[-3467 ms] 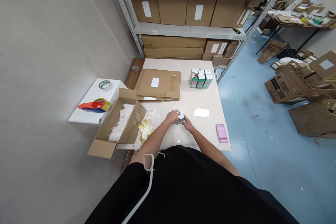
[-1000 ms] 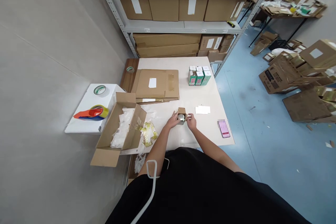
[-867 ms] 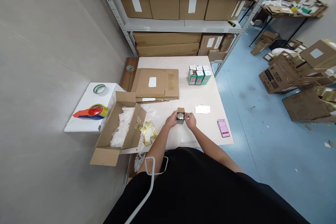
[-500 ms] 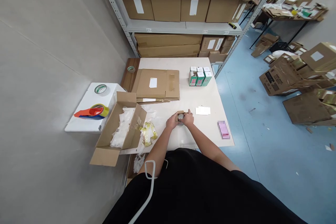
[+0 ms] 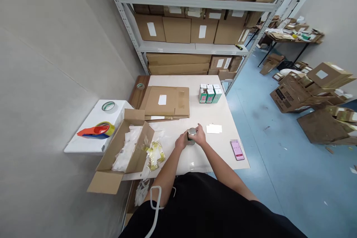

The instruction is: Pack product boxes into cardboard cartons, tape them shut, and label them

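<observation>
A silver-topped container (image 5: 192,131) stands upright near the front of the white worktop (image 5: 200,158), its round lid facing up. Below the lid shows a small box (image 5: 191,141) with darker sides; how deep the container sits in it is hidden by the fingers. The left hand (image 5: 181,141) is closed against the box's left side, while the right hand (image 5: 199,136) is clamped around the container near its lid, thumb and fingers bent about it (the undersides of both grips are out of sight).

Just right of the right hand lie some white cards (image 5: 214,129), overlapping one another. Farther right, near the worktop's edge, a phone (image 5: 237,151) lies with its pink screen upward, partly pixelated. Beyond the cards, a cluster of green-and-white boxes (image 5: 209,96) stands in two rows.

Behind and left of the hands lies a stack of flattened cardboard (image 5: 168,100). Nearer the person's left arm is crumpled yellow-and-clear packaging (image 5: 155,155), beside an open carton (image 5: 141,145) holding white packets (image 5: 128,148). Left of that, a white box (image 5: 80,140) carries a tape roll (image 5: 108,106) and a red-and-blue tape dispenser (image 5: 96,131).

At the worktop's far end rises a metal shelving unit (image 5: 178,47) filled with brown boxes (image 5: 177,29). To the right, more cartons (image 5: 287,95) are heaped on the blue floor (image 5: 259,148).
</observation>
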Demonstrator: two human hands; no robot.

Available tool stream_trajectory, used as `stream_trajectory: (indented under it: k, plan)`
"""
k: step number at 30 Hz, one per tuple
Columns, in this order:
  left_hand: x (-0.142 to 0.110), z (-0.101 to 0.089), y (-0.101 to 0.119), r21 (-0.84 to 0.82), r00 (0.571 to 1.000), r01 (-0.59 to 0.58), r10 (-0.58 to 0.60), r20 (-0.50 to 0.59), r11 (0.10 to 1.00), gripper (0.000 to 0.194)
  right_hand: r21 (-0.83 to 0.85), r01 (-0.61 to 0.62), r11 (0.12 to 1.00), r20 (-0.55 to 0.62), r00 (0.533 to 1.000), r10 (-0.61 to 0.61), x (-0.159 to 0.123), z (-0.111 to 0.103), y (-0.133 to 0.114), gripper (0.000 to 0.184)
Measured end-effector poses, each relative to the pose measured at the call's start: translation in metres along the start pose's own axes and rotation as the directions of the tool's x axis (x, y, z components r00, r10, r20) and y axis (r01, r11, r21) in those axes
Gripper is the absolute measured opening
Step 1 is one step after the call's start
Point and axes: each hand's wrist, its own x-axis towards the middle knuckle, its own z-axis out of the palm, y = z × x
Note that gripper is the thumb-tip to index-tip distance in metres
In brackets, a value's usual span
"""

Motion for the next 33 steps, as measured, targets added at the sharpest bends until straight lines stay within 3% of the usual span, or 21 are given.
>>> stream_trajectory:
  k: [3,8,11,13,16,18,20,23,27,30,33]
  plan:
    - [0.0,0.001,0.0,-0.024,1.0,-0.015,0.015,-0.016,1.0,0.095,0.103,0.085,0.991,-0.113,0.991,-0.073,0.009,-0.036,-0.038,0.048]
    - [-0.003,-0.002,0.004,-0.043,0.998,-0.014,0.011,-0.061,0.999,0.102,0.246,0.251,0.936,-0.136,0.965,-0.223,0.029,-0.101,-0.103,0.046]
    - [-0.004,-0.014,0.01,0.01,0.998,-0.004,0.005,-0.055,1.0,0.116,0.335,0.332,0.882,-0.188,0.941,-0.283,0.037,-0.128,-0.129,0.045]
    - [-0.004,-0.03,0.018,-0.039,0.993,-0.057,0.053,-0.104,0.998,0.112,0.394,0.348,0.851,-0.211,0.935,-0.285,0.04,-0.139,-0.139,0.05]
    - [-0.008,-0.064,0.043,-0.291,0.934,-0.187,0.078,-0.348,0.938,0.08,0.488,0.342,0.803,-0.226,0.938,-0.262,0.044,-0.151,-0.147,0.064]
    - [-0.015,-0.091,0.072,-0.452,0.865,-0.354,0.103,-0.491,0.819,0.071,0.546,0.33,0.77,-0.219,0.943,-0.249,0.046,-0.155,-0.15,0.071]
    - [-0.026,-0.117,0.108,-0.508,0.816,-0.523,0.229,-0.531,0.684,0.081,0.594,0.312,0.741,-0.197,0.95,-0.243,0.046,-0.156,-0.153,0.074]
    - [-0.042,-0.146,0.161,-0.423,0.751,-0.639,0.404,-0.522,0.642,0.103,0.647,0.281,0.709,-0.157,0.959,-0.236,0.046,-0.155,-0.159,0.079]
    - [-0.051,-0.162,0.199,-0.361,0.723,-0.633,0.358,-0.59,0.685,0.096,0.739,0.252,0.625,-0.107,0.96,-0.26,0.043,-0.155,-0.159,0.083]
    - [-0.051,-0.167,0.202,-0.383,0.707,-0.642,0.318,-0.632,0.665,0.103,0.794,0.196,0.575,0.004,0.945,-0.327,0.037,-0.157,-0.142,0.094]
    - [-0.048,-0.17,0.2,-0.487,0.741,-0.642,0.315,-0.593,0.592,0.112,0.786,0.098,0.61,0.194,0.898,-0.394,0.027,-0.152,-0.119,0.111]
